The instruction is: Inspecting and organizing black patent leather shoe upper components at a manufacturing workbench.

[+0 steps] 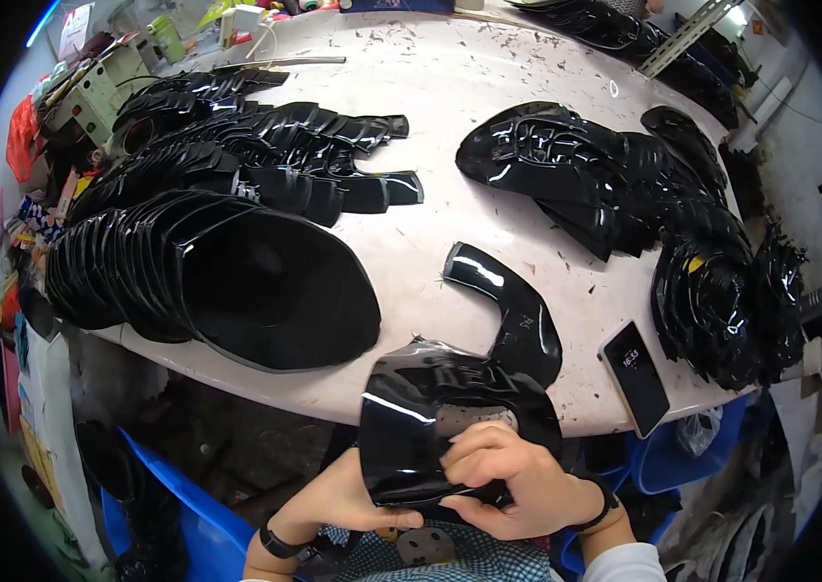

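A glossy black curved piece (401, 417), which looks like patent leather cut for a boot, stands at the table's near edge with an opening in its middle. My left hand (358, 495) grips its lower left side, thumb along the bottom edge. At the lower right of the same piece, my right hand (518, 480) is closed in a pinch, fingers curled by the opening; its palm side is hidden. Just beyond lies a curved glossy black strip (518, 310), partly covered by the piece.
Stacked black panels (275, 291) fill the left of the pale table (421, 223), with more piles (586, 165) at the right. A phone (635, 378) rests near the right front edge. Blue bins (188, 514) stand below, and a pale green machine (96, 102) stands far left.
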Demonstrator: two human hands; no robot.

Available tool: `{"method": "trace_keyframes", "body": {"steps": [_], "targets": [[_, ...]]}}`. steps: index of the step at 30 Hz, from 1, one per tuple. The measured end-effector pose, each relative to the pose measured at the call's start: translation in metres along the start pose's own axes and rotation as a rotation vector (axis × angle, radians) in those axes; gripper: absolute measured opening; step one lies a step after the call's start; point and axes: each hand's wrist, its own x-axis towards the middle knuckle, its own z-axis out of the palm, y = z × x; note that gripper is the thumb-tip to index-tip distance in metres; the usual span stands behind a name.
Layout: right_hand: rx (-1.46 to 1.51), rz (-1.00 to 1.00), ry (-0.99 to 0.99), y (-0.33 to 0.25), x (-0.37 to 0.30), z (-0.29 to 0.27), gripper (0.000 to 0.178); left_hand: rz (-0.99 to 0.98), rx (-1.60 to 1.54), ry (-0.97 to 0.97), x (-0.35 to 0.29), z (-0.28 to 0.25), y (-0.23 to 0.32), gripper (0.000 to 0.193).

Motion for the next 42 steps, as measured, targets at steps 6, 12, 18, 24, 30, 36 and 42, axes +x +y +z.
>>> {"method": "trace_keyframes", "body": {"steps": [6, 12, 18, 24, 30, 36, 42], "targets": [[-0.34, -0.141, 0.136, 0.008, -0.003, 0.021, 0.038, -0.084, -0.521, 0.481, -0.013, 0.029, -0.009, 0.04], [0.19, 0.329, 0.344, 0.011, -0.021, 0.033, 0.041, 0.073, -0.57, 0.63, -0.019, 0.036, -0.032, 0.022], [-0.063, 0.242, 0.316, 0.004, -0.009, 0.032, 0.028, 0.096, -0.502, 0.695, -0.009, 0.043, -0.027, 0.021], [-0.277, -0.014, 0.414, 0.014, -0.007, 0.038, 0.016, 0.105, -0.402, 0.646, -0.008, 0.044, -0.027, 0.018], [-0.167, 0.232, 0.174, 0.004, -0.005, 0.021, 0.033, -0.008, -0.359, 0.661, -0.009, 0.042, -0.018, 0.019], [-0.043, 0.15, 0.257, 0.015, -0.009, 0.031, 0.023, -0.013, -0.195, 0.574, -0.011, 0.037, -0.006, 0.02], [-0.161, 0.168, 0.207, 0.006, -0.017, 0.036, 0.025, 0.047, 0.317, 0.491, -0.039, 0.024, 0.0, 0.022]]}}
